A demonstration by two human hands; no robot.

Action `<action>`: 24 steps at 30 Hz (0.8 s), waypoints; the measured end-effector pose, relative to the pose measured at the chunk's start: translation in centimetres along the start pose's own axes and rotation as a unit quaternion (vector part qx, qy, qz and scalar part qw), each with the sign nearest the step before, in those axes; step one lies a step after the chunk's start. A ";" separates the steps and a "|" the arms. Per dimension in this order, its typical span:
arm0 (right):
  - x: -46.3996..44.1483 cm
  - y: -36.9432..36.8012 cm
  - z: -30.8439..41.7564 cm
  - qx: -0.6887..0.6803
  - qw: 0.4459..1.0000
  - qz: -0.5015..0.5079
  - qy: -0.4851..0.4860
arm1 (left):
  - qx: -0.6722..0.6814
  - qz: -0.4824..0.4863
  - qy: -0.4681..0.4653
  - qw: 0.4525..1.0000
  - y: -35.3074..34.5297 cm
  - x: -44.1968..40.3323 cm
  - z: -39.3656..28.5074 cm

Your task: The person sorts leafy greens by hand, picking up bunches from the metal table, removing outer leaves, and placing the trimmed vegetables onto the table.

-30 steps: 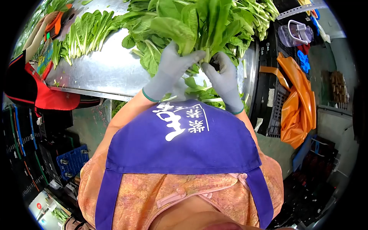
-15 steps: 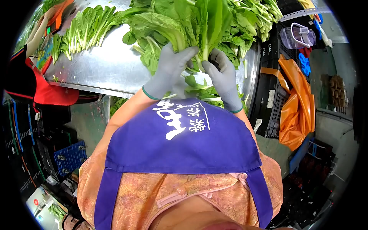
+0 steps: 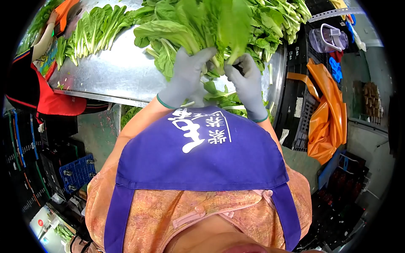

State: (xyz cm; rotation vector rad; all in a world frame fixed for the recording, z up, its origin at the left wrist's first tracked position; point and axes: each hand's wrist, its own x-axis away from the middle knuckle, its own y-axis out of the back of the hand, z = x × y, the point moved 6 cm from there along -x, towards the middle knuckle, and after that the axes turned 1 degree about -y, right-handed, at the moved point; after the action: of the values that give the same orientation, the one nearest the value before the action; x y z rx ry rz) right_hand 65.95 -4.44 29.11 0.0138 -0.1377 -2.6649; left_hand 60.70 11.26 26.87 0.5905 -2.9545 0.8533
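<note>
My left hand (image 3: 190,69), in a grey glove with a green cuff, is closed round the stem end of a bunch of leafy greens (image 3: 192,27). The bunch's leaves point away from me over the metal table (image 3: 112,78). Close beside it, my right hand (image 3: 247,80), gloved the same way, pinches the base of a single leaf (image 3: 233,31). That leaf is smeared by motion. Loose greens (image 3: 221,96) lie below my hands at the near edge, partly hidden by my gloves and the purple apron (image 3: 202,156).
More greens (image 3: 99,29) lie in a row at the left, and a heap (image 3: 291,19) is at the back right. Black crates (image 3: 295,90) stand right of the table, with an orange apron (image 3: 325,122) and a clear jug (image 3: 328,41). A co-worker in red (image 3: 57,95) is at the left.
My right hand has shifted slightly, tilting the pinched leaf's base to the right. My left hand and its bunch have barely moved. The co-worker's arm at the left has moved.
</note>
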 end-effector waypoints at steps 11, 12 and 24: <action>0.3 1.1 -1.6 -0.451 0.891 0.021 -0.055 | 0.026 0.069 -0.101 0.992 1.2 -0.6 -0.3; 0.3 1.5 -2.1 -0.426 0.903 0.019 -0.056 | 0.092 0.064 -0.045 0.993 1.2 -0.7 0.0; 0.7 0.2 -2.3 -0.187 0.975 0.080 -0.092 | -0.142 0.177 -0.113 0.967 -0.3 0.1 -0.6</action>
State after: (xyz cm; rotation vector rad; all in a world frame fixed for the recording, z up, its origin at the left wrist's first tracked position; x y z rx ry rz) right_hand 65.53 -5.14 26.88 -0.3500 0.2934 -2.4849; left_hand 60.66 11.31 27.57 0.1541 -3.3651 0.3730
